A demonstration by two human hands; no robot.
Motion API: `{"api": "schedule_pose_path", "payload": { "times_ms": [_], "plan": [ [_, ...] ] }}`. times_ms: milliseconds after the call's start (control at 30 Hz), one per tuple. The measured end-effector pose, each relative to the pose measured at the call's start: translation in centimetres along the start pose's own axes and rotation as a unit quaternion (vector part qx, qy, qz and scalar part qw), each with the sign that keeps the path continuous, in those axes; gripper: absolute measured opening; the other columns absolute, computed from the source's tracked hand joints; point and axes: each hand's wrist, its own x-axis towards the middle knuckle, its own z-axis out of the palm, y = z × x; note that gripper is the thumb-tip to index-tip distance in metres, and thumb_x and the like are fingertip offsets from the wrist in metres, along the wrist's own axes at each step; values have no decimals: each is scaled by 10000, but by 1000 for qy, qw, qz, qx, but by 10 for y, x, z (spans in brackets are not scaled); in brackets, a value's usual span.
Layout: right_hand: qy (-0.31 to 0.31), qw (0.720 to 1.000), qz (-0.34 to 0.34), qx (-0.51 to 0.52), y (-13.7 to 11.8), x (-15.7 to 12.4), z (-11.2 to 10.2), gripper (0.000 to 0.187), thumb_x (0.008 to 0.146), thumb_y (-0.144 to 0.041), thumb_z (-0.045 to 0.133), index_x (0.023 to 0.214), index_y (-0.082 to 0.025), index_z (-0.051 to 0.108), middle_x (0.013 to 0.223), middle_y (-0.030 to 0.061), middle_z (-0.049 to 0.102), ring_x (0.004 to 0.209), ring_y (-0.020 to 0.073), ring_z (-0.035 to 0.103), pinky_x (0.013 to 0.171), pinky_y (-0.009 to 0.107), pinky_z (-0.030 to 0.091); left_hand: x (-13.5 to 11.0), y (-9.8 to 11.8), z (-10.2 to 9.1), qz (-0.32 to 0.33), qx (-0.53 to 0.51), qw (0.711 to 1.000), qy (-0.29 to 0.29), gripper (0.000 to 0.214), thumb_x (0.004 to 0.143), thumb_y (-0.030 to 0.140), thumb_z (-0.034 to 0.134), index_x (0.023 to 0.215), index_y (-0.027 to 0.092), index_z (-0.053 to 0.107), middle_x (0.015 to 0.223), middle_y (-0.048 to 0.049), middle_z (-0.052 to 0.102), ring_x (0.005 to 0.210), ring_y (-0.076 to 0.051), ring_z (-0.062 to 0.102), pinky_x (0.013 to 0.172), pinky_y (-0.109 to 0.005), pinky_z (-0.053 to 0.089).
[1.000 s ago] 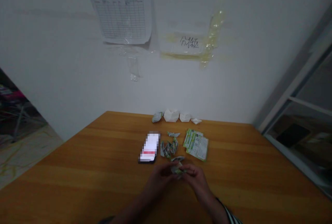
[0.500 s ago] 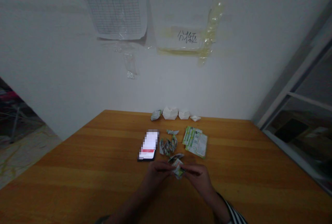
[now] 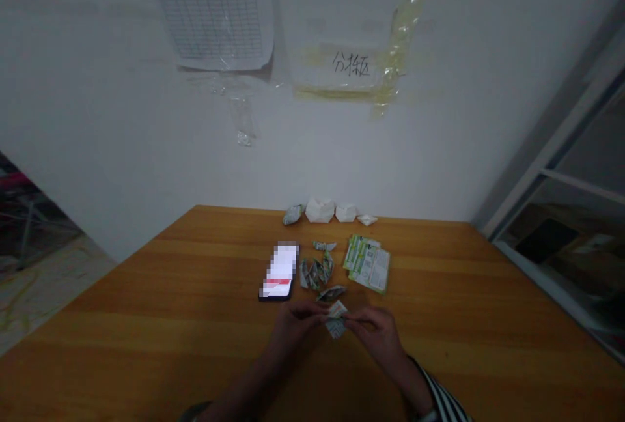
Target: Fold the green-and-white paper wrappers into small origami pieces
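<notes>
Between my two hands is a small folded piece of printed paper (image 3: 336,325), white and green, held above the near part of the table. My left hand (image 3: 296,327) pinches its left side with closed fingers. On its right side, my right hand (image 3: 375,331) pinches it too. Just beyond lies a folded printed paper piece (image 3: 331,293). Behind that stands a cluster of folded paper pieces (image 3: 316,272), with another small folded piece (image 3: 325,246) farther back. A stack of green-and-white printed sheets (image 3: 369,264) lies to the right.
A phone (image 3: 280,271) with a lit, blurred screen lies left of the folded pieces on the wooden table (image 3: 161,298). Along the wall stand white folded paper shapes (image 3: 320,211) and a grey printed one (image 3: 293,215). A shelf frame (image 3: 547,168) rises at the right.
The paper in my hands has turned slightly, so its lower part now shows a patterned, paler face. Both hands stay pinched on it. The whole view has shifted a little.
</notes>
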Motion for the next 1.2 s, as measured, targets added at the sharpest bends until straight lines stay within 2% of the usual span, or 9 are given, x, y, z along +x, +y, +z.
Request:
{"api": "schedule_pose_path", "payload": {
  "times_ms": [100, 300, 400, 667, 767, 900, 967, 1067, 1200],
  "plan": [
    [22, 999, 31, 24, 2, 0, 5, 77, 671, -276, 767, 638, -208, 755, 634, 42, 744, 592, 209, 673, 571, 279, 523, 1, 0, 2, -9, -9, 1000, 11, 148, 523, 308, 818, 571, 182, 757, 696, -65, 766, 708, -239, 688, 703, -316, 528],
    [63, 994, 68, 62, 3, 2, 14, 210, 711, -358, 726, 611, -174, 715, 608, 40, 705, 574, 184, 630, 546, 259, 494, -5, -5, 11, -42, -29, 998, 43, 257, 620, 392, 768, 639, 136, 758, 593, -47, 729, 561, -176, 638, 564, -259, 488],
    [81, 990, 83, 79, 3, 3, 19, 248, 724, -391, 708, 622, -166, 695, 609, 37, 692, 582, 179, 625, 549, 254, 491, -7, -5, 13, -47, -29, 997, 62, 257, 598, 393, 784, 619, 139, 751, 574, -34, 718, 553, -166, 627, 553, -242, 482],
    [93, 979, 122, 131, -2, -3, 28, 265, 743, -396, 697, 640, -153, 673, 602, 31, 675, 566, 161, 604, 548, 245, 477, -20, -1, 18, -17, -9, 994, 112, 253, 626, 393, 774, 667, 148, 724, 653, -42, 729, 642, -188, 658, 600, -244, 523],
    [98, 967, 150, 179, -6, -6, 29, 272, 718, -411, 719, 664, -145, 690, 618, 41, 691, 572, 164, 615, 560, 253, 489, -22, -1, 20, 6, -48, 992, 116, 289, 619, 356, 792, 812, 162, 701, 629, -2, 694, 610, -164, 645, 581, -234, 528],
    [111, 958, 172, 199, -11, -8, 30, 298, 679, -439, 744, 673, -144, 705, 627, 50, 710, 572, 174, 632, 560, 267, 510, -21, 1, 20, 5, -77, 994, 76, 506, 638, 365, 780, 1091, 184, 646, 582, 40, 630, 562, -141, 603, 572, -244, 528],
    [109, 958, 173, 198, -13, -7, 29, 304, 660, -448, 755, 659, -148, 707, 617, 47, 712, 559, 173, 635, 548, 268, 514, -21, 1, 20, -9, -65, 997, 44, 510, 669, 404, 747, 1118, 182, 654, 649, 12, 669, 590, -145, 601, 578, -243, 517],
    [103, 963, 163, 188, -15, -6, 29, 297, 644, -437, 771, 637, -148, 704, 599, 42, 708, 542, 169, 632, 539, 267, 513, -19, -2, 22, -27, -38, 999, 0, 418, 682, 447, 719, 986, 160, 725, 735, -28, 710, 602, -147, 586, 539, -220, 471],
    [90, 968, 158, 175, -12, -7, 30, 263, 643, -394, 784, 644, -145, 700, 618, 48, 715, 571, 175, 643, 549, 265, 512, -18, -4, 22, -34, -14, 999, -15, 353, 674, 474, 712, 765, 136, 752, 624, -14, 662, 551, -135, 537, 485, -199, 403]
  ]
}}
